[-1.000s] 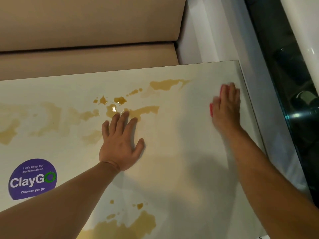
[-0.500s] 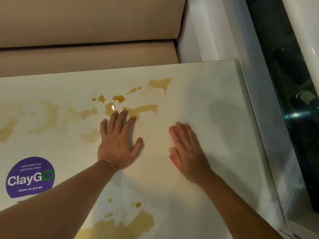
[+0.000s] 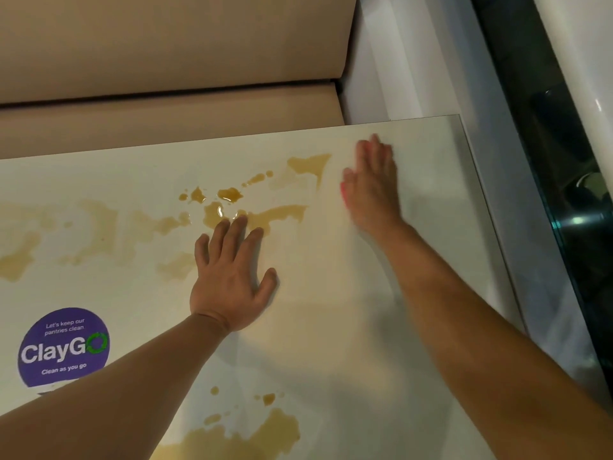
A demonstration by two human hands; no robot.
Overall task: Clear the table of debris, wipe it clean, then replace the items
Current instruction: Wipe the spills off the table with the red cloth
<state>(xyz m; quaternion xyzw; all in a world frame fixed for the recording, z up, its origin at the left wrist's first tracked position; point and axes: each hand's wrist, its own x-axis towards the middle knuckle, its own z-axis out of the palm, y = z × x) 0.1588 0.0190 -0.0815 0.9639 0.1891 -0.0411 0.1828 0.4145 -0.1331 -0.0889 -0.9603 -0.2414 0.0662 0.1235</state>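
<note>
Far left on the desk (image 3: 331, 327), the purple ClayGo sticker (image 3: 63, 347) sits near your edge, partly hidden by your left forearm. Pale brown smears (image 3: 99, 224) trail across the left half of the desk. Moving in, your left hand (image 3: 232, 277) lies flat, fingers straight and slightly spread, palm down on the surface. It has not shifted from half a second ago. Its grip is wide and it holds nothing; its fingertips touch the edge of the wet brown spill (image 3: 229, 207) just beyond them. Closer to you, a second brown puddle (image 3: 252, 433) spreads beside the left forearm, untouched.

Now the right side: your right hand (image 3: 373, 190) is blurred with motion. Half a second ago it was beside the left hand, mid-desk; now it has swept away from you to the far right part of the desk, just right of the far streak of spill (image 3: 308, 164). Its fingers are straight, pressing down on a pink cloth (image 3: 345, 194), of which only a sliver shows at the hand's left edge. Beyond the far edge stands a tan bench seat (image 3: 166, 121).
</note>
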